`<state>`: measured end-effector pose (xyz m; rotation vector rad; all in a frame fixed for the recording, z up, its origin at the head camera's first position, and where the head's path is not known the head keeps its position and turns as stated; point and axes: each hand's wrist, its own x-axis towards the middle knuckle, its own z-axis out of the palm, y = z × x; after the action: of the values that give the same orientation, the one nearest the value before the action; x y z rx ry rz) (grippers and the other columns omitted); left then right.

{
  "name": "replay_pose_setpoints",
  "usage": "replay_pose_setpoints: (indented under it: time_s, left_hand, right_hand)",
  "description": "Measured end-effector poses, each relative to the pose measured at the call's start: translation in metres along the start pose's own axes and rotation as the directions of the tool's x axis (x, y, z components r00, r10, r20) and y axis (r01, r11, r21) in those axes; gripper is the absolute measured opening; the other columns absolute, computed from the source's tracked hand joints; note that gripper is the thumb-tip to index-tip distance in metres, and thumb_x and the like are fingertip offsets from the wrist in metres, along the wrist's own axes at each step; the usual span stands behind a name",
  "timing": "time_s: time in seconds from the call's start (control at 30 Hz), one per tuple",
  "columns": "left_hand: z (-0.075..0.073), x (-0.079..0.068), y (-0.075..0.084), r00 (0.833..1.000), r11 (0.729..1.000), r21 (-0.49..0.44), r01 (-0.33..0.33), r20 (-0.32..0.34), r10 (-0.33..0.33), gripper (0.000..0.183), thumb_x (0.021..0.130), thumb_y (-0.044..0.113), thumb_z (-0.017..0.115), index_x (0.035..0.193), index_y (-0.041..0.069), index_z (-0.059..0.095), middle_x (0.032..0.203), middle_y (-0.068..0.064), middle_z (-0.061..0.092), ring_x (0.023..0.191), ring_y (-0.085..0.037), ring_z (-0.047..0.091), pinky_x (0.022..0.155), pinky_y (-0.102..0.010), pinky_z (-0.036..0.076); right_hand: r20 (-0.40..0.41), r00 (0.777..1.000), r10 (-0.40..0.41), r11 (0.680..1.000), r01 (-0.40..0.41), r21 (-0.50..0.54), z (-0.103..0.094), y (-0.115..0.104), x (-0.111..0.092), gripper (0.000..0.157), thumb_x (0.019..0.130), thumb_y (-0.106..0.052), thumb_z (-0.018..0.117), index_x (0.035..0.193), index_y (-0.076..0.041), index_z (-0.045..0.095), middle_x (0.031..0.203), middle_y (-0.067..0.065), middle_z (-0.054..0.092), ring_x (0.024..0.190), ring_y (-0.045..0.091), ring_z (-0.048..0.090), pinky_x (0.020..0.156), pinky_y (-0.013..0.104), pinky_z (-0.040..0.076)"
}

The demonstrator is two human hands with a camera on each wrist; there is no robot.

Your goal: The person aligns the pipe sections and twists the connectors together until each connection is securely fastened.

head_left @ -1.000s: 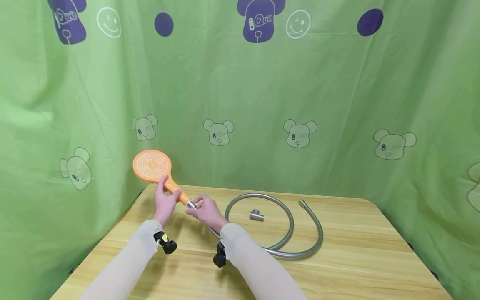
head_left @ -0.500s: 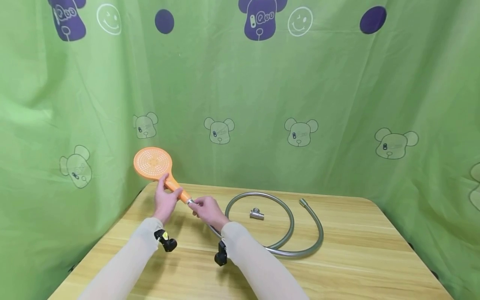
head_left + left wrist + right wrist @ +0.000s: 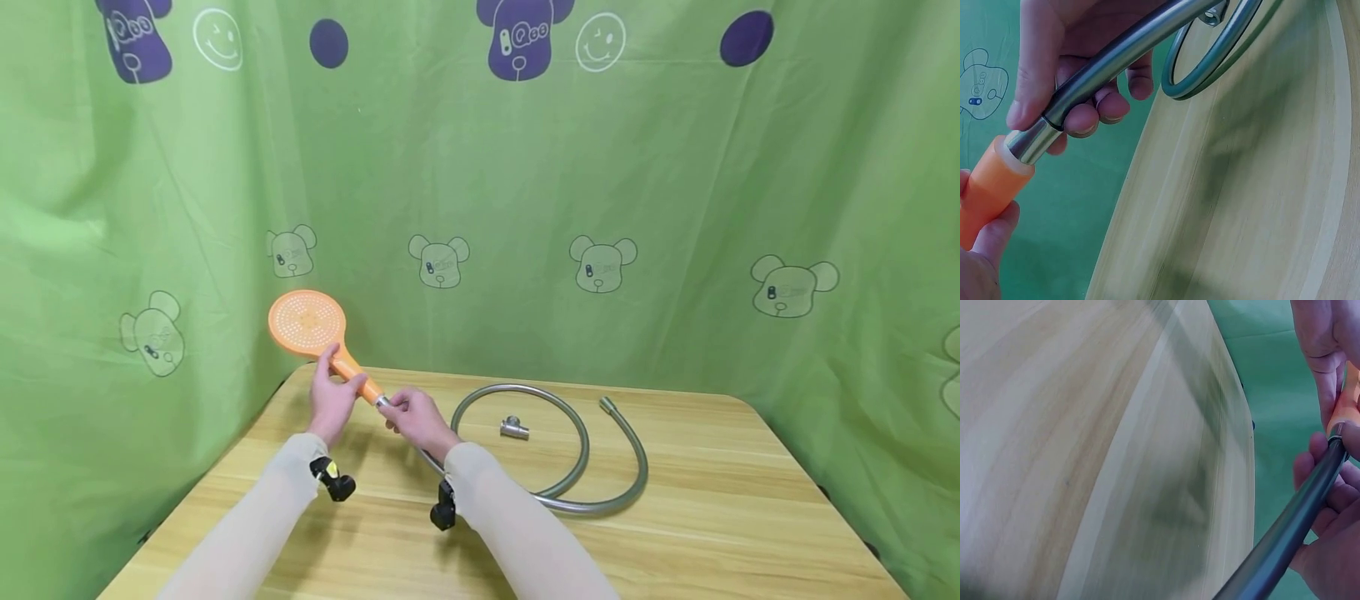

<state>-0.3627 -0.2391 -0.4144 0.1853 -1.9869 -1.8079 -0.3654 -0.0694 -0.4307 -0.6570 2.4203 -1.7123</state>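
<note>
A person stands at the bench (image 3: 720, 483) with an orange shower head (image 3: 307, 322) held up, well to the left of a small metal fitting (image 3: 514, 428) lying on the wood. The left hand (image 3: 332, 404) grasps the shower head's handle (image 3: 997, 178); the right hand (image 3: 417, 418), nearer the fitting, pinches the metal collar (image 3: 1032, 140) at the end of the hose (image 3: 1122, 53). That collar sits right at the handle's mouth. To my eye this is the threading step, hose onto handle, though I can't tell how far the thread has caught or which way it's being turned. If it is going on, the next move calls for a steady handle, the collar in line, and small twists with the right hand.

The hose curves around the fitting, apart from it, and its free end (image 3: 606, 405) lies to the fitting's right; a hard tug might drag the loop into the fitting. The bench's back edge and the green curtain (image 3: 510, 183) are near, just beyond the fitting, while the left edge is well off on the shower head's side. The most open wood is right of the fitting and toward the person.
</note>
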Motion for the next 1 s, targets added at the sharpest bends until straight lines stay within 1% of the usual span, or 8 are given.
replay_pose_setpoints:
  time_s: [0.13, 0.2, 0.27, 0.4, 0.53, 0.7, 0.87, 1.0]
  left_hand:
    - [-0.0001, -0.0002, 0.0013, 1.0, 1.0, 0.005, 0.0, 0.0, 0.0, 0.081, 0.09, -0.001, 0.067, 0.158, 0.026, 0.031, 0.137, -0.021, 0.04, 0.101, -0.026, 0.058, 0.083, -0.021, 0.059]
    - [0.0003, -0.0003, 0.0016, 1.0, 1.0, 0.011, 0.001, 0.001, -0.001, 0.081, 0.09, 0.0, 0.068, 0.158, 0.026, 0.031, 0.137, -0.02, 0.04, 0.101, -0.025, 0.059, 0.082, -0.021, 0.059]
    - [0.0006, -0.0002, 0.0015, 1.0, 1.0, 0.012, -0.003, 0.002, 0.003, 0.081, 0.09, 0.0, 0.068, 0.158, 0.026, 0.031, 0.137, -0.02, 0.04, 0.1, -0.025, 0.059, 0.082, -0.021, 0.059]
    - [0.001, -0.0002, 0.0012, 1.0, 1.0, 0.008, -0.006, 0.001, 0.006, 0.081, 0.09, 0.0, 0.068, 0.157, 0.026, 0.031, 0.137, -0.021, 0.04, 0.1, -0.025, 0.059, 0.082, -0.021, 0.059]
    - [-0.0001, -0.0016, 0.0017, 1.0, 1.0, 0.004, -0.007, 0.008, 0.007, 0.08, 0.091, 0.001, 0.068, 0.157, 0.026, 0.031, 0.139, -0.021, 0.039, 0.101, -0.026, 0.059, 0.084, -0.021, 0.059]
    - [-0.0011, -0.0021, 0.0014, 1.0, 1.0, 0.0, -0.007, 0.011, 0.007, 0.079, 0.091, 0.001, 0.068, 0.157, 0.025, 0.032, 0.14, -0.02, 0.038, 0.102, -0.026, 0.059, 0.084, -0.021, 0.059]
    - [0.0, -0.0019, 0.0018, 1.0, 1.0, -0.001, -0.01, 0.005, 0.01, 0.079, 0.09, 0.001, 0.068, 0.157, 0.025, 0.033, 0.136, -0.019, 0.04, 0.098, -0.023, 0.059, 0.081, -0.021, 0.059]
    - [0.0, -0.0019, 0.0018, 1.0, 1.0, 0.0, -0.016, 0.004, 0.016, 0.079, 0.09, 0.0, 0.068, 0.156, 0.025, 0.033, 0.135, -0.019, 0.04, 0.097, -0.023, 0.059, 0.08, -0.02, 0.059]
  right_hand:
    - [0.006, 1.0, 0.003, 1.0, -0.002, -0.022, -0.0011, -0.0015, -0.0011, 0.026, 0.097, -0.029, 0.067, 0.103, -0.004, 0.072, 0.08, 0.009, 0.07, 0.071, 0.018, 0.063, 0.059, 0.022, 0.049]
    - [0.007, 1.0, 0.025, 0.999, -0.025, -0.019, -0.0018, -0.0023, -0.0021, 0.028, 0.095, -0.031, 0.069, 0.109, -0.007, 0.07, 0.081, 0.008, 0.069, 0.072, 0.018, 0.063, 0.058, 0.022, 0.049]
    - [0.007, 0.999, 0.036, 0.999, -0.036, -0.013, -0.0025, -0.0029, -0.0028, 0.031, 0.091, -0.029, 0.073, 0.112, -0.007, 0.066, 0.081, 0.006, 0.068, 0.07, 0.017, 0.062, 0.057, 0.022, 0.049]
    - [0.015, 0.999, 0.043, 0.999, -0.042, -0.008, -0.003, -0.0035, -0.0034, 0.028, 0.089, -0.022, 0.075, 0.107, -0.008, 0.059, 0.081, 0.003, 0.066, 0.068, 0.014, 0.06, 0.057, 0.022, 0.049]
    - [0.026, 0.999, 0.02, 1.0, -0.019, -0.021, -0.0026, -0.0029, -0.0017, 0.02, 0.095, -0.024, 0.069, 0.101, -0.005, 0.065, 0.08, 0.005, 0.068, 0.068, 0.014, 0.06, 0.06, 0.023, 0.05]
    - [0.034, 0.999, 0.034, 0.999, -0.033, -0.02, -0.0017, -0.0022, 0.0002, 0.026, 0.098, -0.031, 0.065, 0.104, -0.007, 0.073, 0.08, 0.009, 0.07, 0.069, 0.014, 0.061, 0.06, 0.023, 0.049]
    - [0.03, 0.997, 0.066, 0.998, -0.065, -0.021, -0.003, -0.0017, -0.0014, 0.036, 0.091, -0.034, 0.073, 0.115, -0.01, 0.064, 0.082, 0.005, 0.068, 0.072, 0.019, 0.063, 0.059, 0.024, 0.049]
    - [0.02, 0.998, 0.065, 0.998, -0.065, -0.014, -0.0036, -0.0004, -0.0026, 0.034, 0.088, -0.028, 0.078, 0.109, -0.01, 0.057, 0.082, 0.003, 0.065, 0.069, 0.016, 0.06, 0.056, 0.023, 0.048]
